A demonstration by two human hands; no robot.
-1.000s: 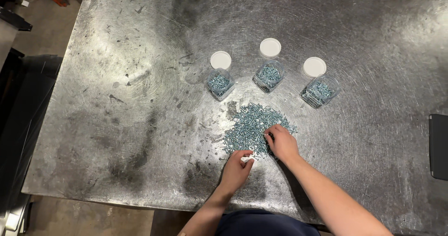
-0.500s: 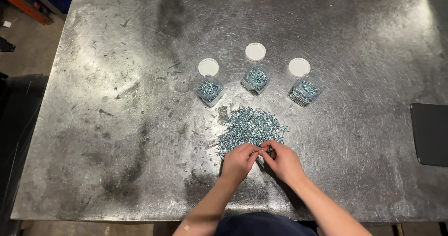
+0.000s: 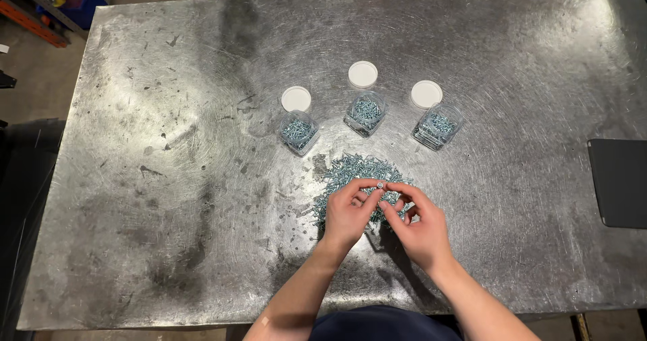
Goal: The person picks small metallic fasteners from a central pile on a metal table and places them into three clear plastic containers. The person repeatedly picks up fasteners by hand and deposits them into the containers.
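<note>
1. Far left, the metal table [image 3: 168, 199] runs bare from its left edge to the middle: plenty of scuffed, open room there.
2. My left hand [image 3: 348, 211] is up over the near side of the screw pile [image 3: 360, 172], fingertips pinched on a single small screw [image 3: 380, 186].
3. My right hand [image 3: 419, 223] meets it from the other side, thumb and forefinger gripping the same screw, so both hands grasp it between them, just above the pile.
4. Beyond the pile stand three clear jars [image 3: 366, 112] in an arc, each part-filled with screws, a white lid [image 3: 363, 74] lying just behind each one.
5. Right of my hands the tabletop is open until a dark flat tablet [image 3: 619, 182] at the right edge.
6. The near edge sits just under my forearms.
</note>
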